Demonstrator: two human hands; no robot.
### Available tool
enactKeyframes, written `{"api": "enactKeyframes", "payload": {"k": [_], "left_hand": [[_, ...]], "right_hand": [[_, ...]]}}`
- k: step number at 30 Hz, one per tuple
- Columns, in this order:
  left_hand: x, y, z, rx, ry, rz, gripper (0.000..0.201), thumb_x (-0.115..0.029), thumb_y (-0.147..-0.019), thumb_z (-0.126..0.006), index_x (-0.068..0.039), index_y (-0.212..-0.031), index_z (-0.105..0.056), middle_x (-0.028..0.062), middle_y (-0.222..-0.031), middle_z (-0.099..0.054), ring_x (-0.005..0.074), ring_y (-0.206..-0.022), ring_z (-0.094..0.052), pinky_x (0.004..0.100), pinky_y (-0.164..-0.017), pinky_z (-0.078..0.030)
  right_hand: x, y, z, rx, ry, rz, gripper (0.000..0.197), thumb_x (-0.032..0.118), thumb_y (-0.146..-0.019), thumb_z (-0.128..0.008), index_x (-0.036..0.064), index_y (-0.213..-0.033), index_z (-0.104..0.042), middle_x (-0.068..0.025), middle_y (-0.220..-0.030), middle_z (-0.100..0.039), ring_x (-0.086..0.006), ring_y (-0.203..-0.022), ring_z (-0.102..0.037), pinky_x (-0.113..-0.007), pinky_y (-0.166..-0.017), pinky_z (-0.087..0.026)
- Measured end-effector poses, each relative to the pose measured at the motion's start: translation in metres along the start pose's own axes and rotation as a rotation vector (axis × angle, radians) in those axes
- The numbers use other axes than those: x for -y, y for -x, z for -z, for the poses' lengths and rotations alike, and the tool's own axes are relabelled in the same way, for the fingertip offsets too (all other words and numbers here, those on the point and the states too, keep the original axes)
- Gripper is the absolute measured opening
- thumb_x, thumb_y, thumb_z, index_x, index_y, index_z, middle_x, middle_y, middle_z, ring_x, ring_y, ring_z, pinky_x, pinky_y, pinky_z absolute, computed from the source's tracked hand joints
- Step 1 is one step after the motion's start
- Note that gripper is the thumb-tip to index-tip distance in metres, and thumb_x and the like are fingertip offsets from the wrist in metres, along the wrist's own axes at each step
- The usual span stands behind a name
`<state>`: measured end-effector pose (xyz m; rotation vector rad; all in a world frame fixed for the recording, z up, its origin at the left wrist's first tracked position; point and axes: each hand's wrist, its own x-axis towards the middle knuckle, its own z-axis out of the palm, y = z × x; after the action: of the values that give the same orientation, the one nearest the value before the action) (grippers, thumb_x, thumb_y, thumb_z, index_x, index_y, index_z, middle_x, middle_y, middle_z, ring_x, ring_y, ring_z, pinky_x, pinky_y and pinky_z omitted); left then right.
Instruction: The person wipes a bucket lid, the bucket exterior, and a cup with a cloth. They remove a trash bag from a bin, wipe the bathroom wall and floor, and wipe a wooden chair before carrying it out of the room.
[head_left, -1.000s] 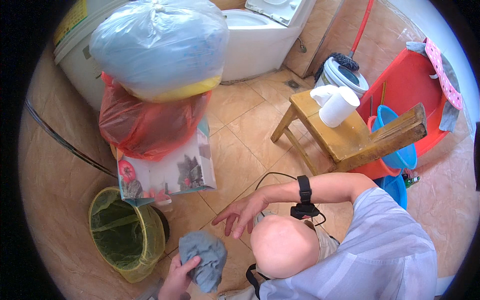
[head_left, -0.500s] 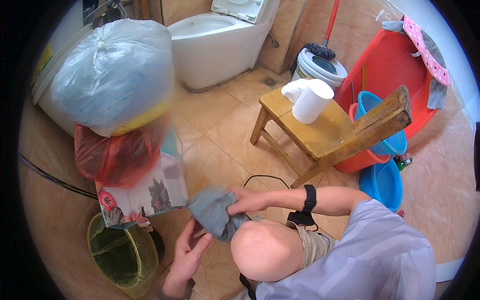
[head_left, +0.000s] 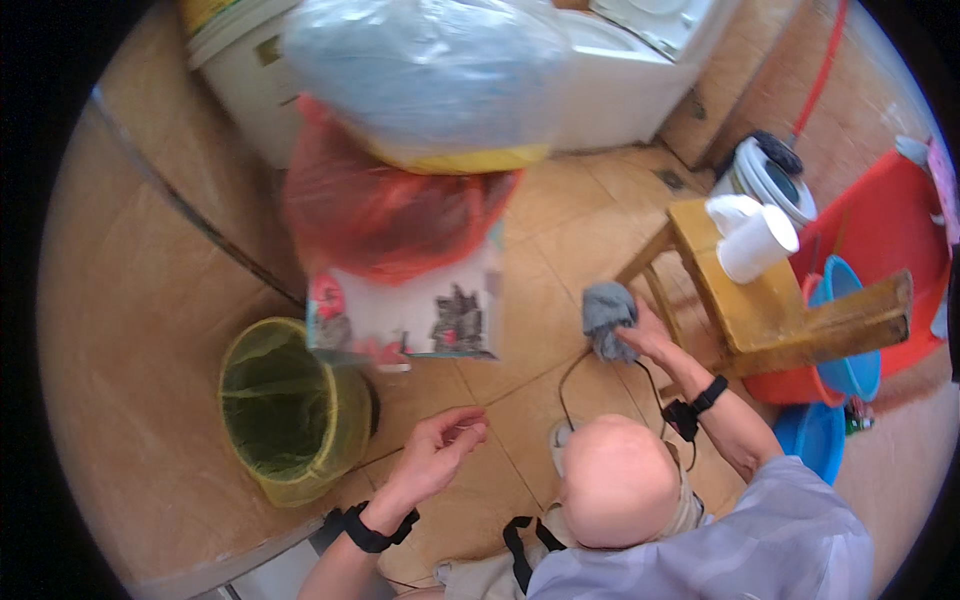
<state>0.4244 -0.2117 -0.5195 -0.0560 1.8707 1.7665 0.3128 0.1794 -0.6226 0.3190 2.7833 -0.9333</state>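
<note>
In the head view, the right hand has its fingers clamped on a crumpled grey-blue cloth, which is just left of the wooden chair, near its legs; whether it touches them cannot be told. The left hand is well apart from the cloth, over the tiled floor, its fingers loosely curled and slightly apart with nothing seen between them. A black strap circles each wrist. Left of that hand stands a bin with a yellow mesh-like liner. Beyond it, a printed box bears a red plastic bag, and a pale, full plastic bag rests above that one. On the chair seat lies a white paper roll; blue basins are on the chair's far right
</note>
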Motion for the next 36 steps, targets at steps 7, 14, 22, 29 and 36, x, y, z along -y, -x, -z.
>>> {"api": "enactKeyframes", "payload": {"k": [7,14,22,29,36], "left_hand": [[-0.025,0.019,0.031,-0.402,0.312,-0.163,0.036,-0.03,-0.092,-0.057,-0.001,-0.113,-0.059,0.0074,-0.091,-0.064,0.016,-0.074,-0.064,0.0263,-0.064,-0.051],[-0.045,0.01,0.05,-0.648,0.402,-0.1,0.069,-0.065,-0.086,-0.048,-0.008,-0.125,-0.051,0.0096,-0.115,-0.053,0.0251,-0.112,-0.05,0.0445,-0.086,-0.046],[-0.069,0.017,0.058,-0.515,0.467,-0.146,0.075,-0.07,-0.082,-0.051,-0.013,-0.129,-0.046,0.0118,-0.131,-0.046,0.0292,-0.13,-0.034,0.0607,-0.098,-0.035],[-0.081,0.007,0.055,-0.595,0.534,-0.152,0.04,-0.051,-0.088,-0.058,-0.017,-0.108,-0.052,-0.001,-0.097,-0.06,0.0192,-0.105,-0.057,0.0579,-0.092,-0.041],[-0.072,-0.003,0.054,-0.537,0.691,-0.303,0.049,-0.038,-0.086,-0.064,-0.012,-0.125,-0.048,0.0034,-0.113,-0.054,0.0153,-0.099,-0.056,0.0411,-0.085,-0.046]], "right_hand": [[0.112,-0.002,0.01,0.169,-0.721,0.015,0.056,0.029,-0.089,-0.061,-0.0018,-0.133,-0.046,-0.0146,-0.119,-0.061,-0.0246,-0.108,-0.06,-0.037,-0.087,-0.048],[0.214,-0.102,0.012,0.338,-1.141,-0.029,0.064,0.051,-0.089,-0.052,0.0081,-0.135,-0.041,-0.0135,-0.134,-0.047,-0.027,-0.12,-0.047,-0.048,-0.093,-0.041],[0.263,-0.221,0.005,0.492,-1.437,0.351,0.068,0.053,-0.087,-0.057,0.0046,-0.133,-0.046,-0.0146,-0.129,-0.051,-0.0257,-0.116,-0.05,-0.048,-0.09,-0.044],[0.263,-0.233,0.016,0.445,-1.45,0.262,0.066,0.052,-0.087,-0.057,0.004,-0.132,-0.047,-0.0144,-0.127,-0.052,-0.0252,-0.114,-0.051,-0.047,-0.09,-0.045],[0.246,-0.232,0.034,0.424,-1.438,0.218,0.065,0.05,-0.087,-0.058,0.0033,-0.131,-0.048,-0.0141,-0.126,-0.053,-0.0248,-0.112,-0.052,-0.046,-0.089,-0.045]]}}
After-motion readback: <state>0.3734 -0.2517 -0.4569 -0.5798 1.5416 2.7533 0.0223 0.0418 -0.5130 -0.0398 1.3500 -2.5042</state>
